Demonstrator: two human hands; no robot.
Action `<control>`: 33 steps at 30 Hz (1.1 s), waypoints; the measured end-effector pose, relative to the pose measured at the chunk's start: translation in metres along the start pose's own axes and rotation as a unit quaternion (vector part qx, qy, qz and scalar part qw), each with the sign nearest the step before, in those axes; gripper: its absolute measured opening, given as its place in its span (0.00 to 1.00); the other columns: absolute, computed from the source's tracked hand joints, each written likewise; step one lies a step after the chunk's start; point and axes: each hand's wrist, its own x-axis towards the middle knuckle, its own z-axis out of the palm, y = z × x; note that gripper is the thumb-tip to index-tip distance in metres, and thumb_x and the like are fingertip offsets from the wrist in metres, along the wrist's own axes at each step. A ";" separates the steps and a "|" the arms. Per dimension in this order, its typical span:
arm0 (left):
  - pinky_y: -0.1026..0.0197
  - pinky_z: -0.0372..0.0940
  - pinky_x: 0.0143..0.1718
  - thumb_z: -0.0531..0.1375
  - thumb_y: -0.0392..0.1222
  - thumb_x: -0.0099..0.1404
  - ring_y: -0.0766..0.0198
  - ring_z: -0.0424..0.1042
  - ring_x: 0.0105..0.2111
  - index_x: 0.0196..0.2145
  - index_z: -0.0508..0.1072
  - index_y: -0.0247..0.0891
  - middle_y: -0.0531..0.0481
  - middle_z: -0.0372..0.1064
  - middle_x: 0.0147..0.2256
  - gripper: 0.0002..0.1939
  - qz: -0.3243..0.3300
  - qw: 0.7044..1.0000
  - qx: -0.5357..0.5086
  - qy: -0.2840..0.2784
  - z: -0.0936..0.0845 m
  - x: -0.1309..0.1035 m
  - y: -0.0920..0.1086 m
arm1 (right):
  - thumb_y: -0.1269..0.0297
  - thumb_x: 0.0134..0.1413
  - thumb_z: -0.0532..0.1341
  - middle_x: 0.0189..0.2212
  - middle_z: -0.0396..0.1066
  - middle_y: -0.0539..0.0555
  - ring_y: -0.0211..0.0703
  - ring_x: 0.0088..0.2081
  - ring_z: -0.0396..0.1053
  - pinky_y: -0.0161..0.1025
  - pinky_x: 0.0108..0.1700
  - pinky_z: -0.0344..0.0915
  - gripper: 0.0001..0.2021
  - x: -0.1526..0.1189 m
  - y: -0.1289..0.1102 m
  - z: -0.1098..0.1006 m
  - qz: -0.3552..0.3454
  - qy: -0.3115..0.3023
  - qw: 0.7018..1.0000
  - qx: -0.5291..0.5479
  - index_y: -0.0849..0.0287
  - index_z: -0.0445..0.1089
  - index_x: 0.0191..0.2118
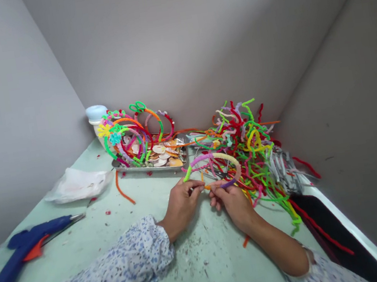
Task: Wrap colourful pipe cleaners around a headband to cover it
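A curved headband (pixel 238 167), wrapped in green, pink, cream and purple pipe cleaner, is held above the table. My right hand (pixel 233 203) pinches it at its near end, beside the purple stretch. A short bit of orange pipe cleaner (pixel 208 187) shows between my two hands. My left hand (pixel 182 204) has thumb and forefinger closed on the orange piece, and its knuckles are close to the headband's green end. Just behind lies a tangled heap of coloured pipe cleaners (pixel 255 142).
Finished-looking headbands (pixel 129 131) stand on a metal tray (pixel 143 169) of shell-like discs, near a white bottle with a blue lid (pixel 96 112). A blue glue gun (pixel 30 247) and a white plastic packet (pixel 80 183) lie left. Grey wire-like bands (pixel 284 171) sit right; walls rise behind.
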 end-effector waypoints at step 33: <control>0.62 0.61 0.39 0.52 0.43 0.62 0.62 0.68 0.36 0.33 0.73 0.36 0.47 0.71 0.33 0.12 -0.008 0.999 -0.013 -0.037 -0.002 0.000 0.009 | 0.55 0.51 0.58 0.17 0.68 0.49 0.35 0.17 0.61 0.32 0.20 0.57 0.13 -0.003 -0.001 -0.002 -0.020 0.002 1.000 -0.007 0.62 0.67 0.29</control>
